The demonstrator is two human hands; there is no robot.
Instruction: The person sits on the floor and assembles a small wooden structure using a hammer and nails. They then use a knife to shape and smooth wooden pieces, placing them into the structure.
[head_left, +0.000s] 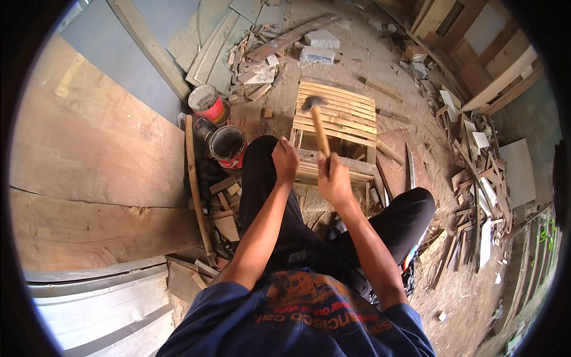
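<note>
In front of me stands a slatted wooden crate. Narrow slats cover the far part of its top, and a gap shows its inside nearer to me. My right hand is wrapped round the wooden handle of a hammer, whose dark, slightly blurred head hangs over the slats. Beside the crate's near left corner, next to my knee, my left hand is closed. What its fingers hold, if anything, is hidden.
Paint cans stand left of my knee, beside a long wooden pole. Scrap wood is heaped along the right. Pale blocks lie beyond the crate. A plywood panel rises on the left.
</note>
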